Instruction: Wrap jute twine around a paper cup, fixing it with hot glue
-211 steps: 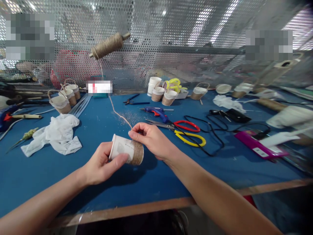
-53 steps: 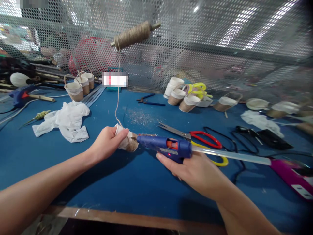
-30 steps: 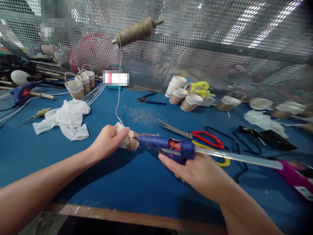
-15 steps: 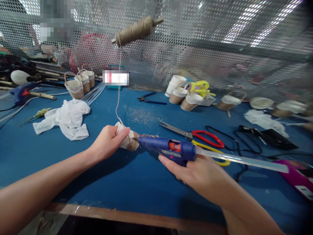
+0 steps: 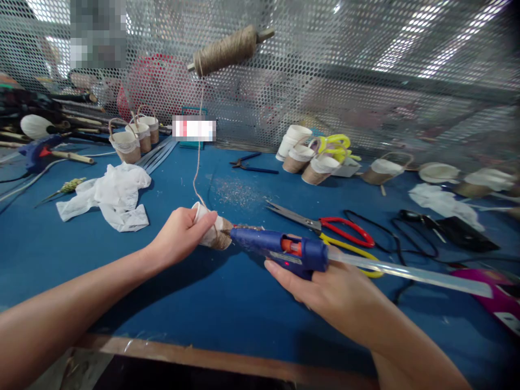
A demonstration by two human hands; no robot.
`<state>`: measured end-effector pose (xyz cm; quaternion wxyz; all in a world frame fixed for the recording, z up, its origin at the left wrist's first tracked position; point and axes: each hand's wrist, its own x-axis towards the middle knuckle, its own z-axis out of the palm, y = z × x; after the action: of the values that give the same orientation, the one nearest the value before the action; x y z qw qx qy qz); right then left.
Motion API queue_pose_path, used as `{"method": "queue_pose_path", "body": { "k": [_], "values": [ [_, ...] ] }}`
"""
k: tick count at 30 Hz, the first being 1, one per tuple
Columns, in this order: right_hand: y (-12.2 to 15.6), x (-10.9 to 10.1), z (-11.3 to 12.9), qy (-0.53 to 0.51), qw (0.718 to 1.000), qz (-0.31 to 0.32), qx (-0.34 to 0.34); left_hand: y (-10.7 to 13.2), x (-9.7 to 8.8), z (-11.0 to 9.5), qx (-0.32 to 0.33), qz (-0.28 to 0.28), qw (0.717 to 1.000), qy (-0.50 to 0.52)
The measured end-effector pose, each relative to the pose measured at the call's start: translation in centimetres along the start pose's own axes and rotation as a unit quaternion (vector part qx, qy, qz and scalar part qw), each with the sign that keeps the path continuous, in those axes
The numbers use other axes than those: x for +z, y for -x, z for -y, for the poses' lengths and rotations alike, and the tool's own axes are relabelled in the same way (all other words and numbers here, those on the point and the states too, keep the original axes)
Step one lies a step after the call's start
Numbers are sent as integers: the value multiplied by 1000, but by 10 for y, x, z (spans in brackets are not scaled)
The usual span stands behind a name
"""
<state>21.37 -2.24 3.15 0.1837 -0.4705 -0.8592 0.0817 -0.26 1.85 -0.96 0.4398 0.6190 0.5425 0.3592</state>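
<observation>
Gripping the paper cup sideways in my left hand, fingers closed round its white rim end, I judge the tilt presents the wound base to the nozzle. The cup is low over the table, about midway along it and nearer the front edge than the far one; contact cannot be confirmed. My right hand is clenched on the blue glue gun, its tip touching the cup's brown band. Cup condition: white paper above, close jute turns below, squeezed under my grip. A twine strand rises from it to the spool, apparently feeding the wrap. Scissors lie just beyond the gun.
</observation>
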Motion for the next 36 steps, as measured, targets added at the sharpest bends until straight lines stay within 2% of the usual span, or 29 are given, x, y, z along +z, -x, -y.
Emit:
{"method": "queue_pose_path", "body": {
  "k": [17, 25, 29, 36],
  "values": [
    [0, -1, 3, -21, 1000, 10, 21, 0, 0, 0, -6, 4, 1000, 18],
    [4, 6, 0, 28, 999, -11, 19, 1, -1, -3, -6, -3, 1000, 3],
    [6, 6, -1, 46, 999, -22, -2, 0, 0, -1, -3, -3, 1000, 5],
    [4, 2, 3, 14, 1000, -8, 22, 0, 0, 0, -4, -11, 1000, 4]
  ]
}}
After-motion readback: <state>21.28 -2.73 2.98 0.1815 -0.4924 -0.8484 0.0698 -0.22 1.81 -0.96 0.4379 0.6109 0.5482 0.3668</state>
